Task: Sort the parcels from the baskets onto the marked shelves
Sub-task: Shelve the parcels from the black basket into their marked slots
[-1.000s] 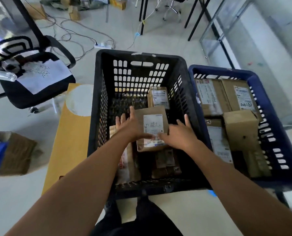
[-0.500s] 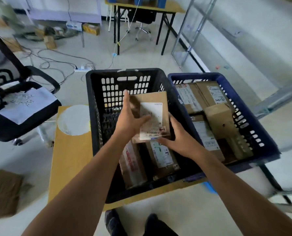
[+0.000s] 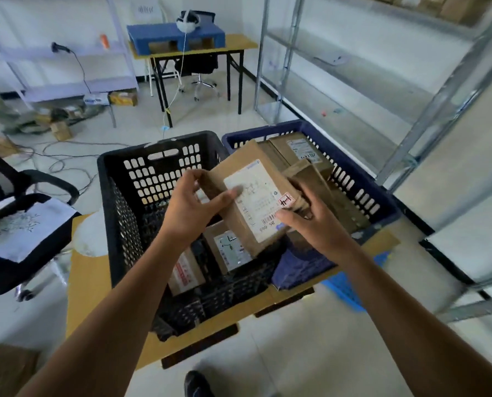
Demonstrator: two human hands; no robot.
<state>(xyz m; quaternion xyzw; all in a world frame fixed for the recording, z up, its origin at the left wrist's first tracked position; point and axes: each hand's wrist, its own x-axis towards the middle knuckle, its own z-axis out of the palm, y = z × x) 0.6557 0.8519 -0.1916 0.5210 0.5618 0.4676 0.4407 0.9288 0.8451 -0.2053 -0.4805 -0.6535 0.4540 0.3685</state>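
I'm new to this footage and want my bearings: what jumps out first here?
A brown parcel with a white label is gripped by the left hand and right hand above the black basket. Right of that sits a blue basket packed with boxes, and metal shelves stand along the right side.

Two hands in shot, left hand (image 3: 187, 207) and right hand (image 3: 315, 224), both bare to the fingertips. Left forearm (image 3: 118, 305) and right forearm (image 3: 396, 308) are bare as well, lean and long, uncovered right back to the frame's edge. Low between them sits one shoe (image 3: 197, 383): dark, rounded toe, faint sheen. Only its front shows, the rest is cut off.
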